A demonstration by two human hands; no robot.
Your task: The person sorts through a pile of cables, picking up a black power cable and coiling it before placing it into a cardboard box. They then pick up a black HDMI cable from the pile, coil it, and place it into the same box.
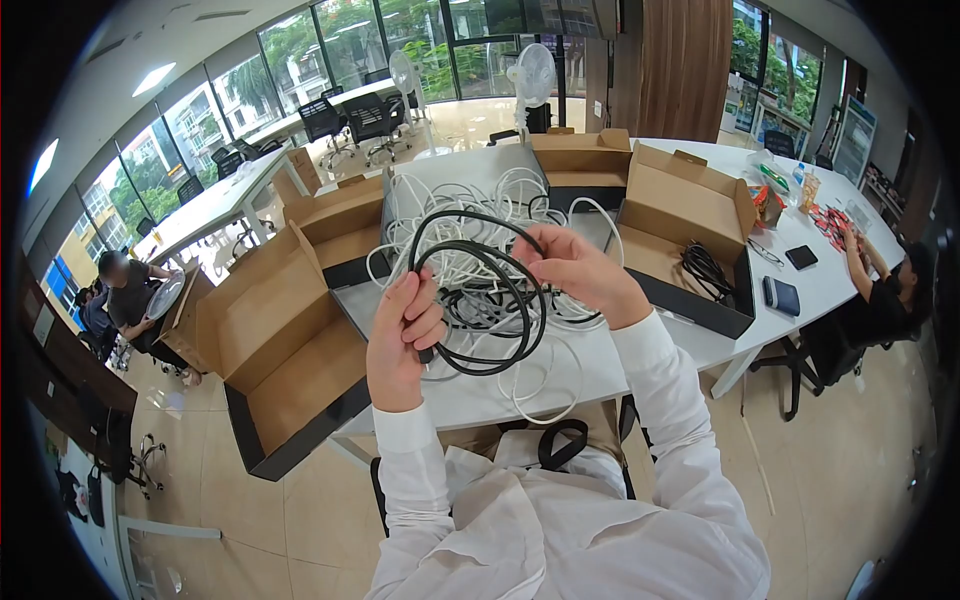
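A black cable (pixel 535 325) hangs in several loose loops between my hands, above the table. My left hand (pixel 405 320) is closed around one side of the loops, and a dark end of the cable pokes out below its fingers. On the other side, my right hand (pixel 580 268) pinches the cable between thumb and fingers. Behind and beneath the loops lies a big tangle of white cables (pixel 470 205), with some black cables mixed in. One white loop droops over the table's front edge.
Open cardboard boxes stand around the pile: one at left (pixel 285 400), one at right (pixel 690 200) holding a coiled black cable (pixel 707 270), others behind. A phone (pixel 801 257) and dark pouch (pixel 781 296) lie farther right. A person (pixel 885 280) sits there handling red items; another sits far left.
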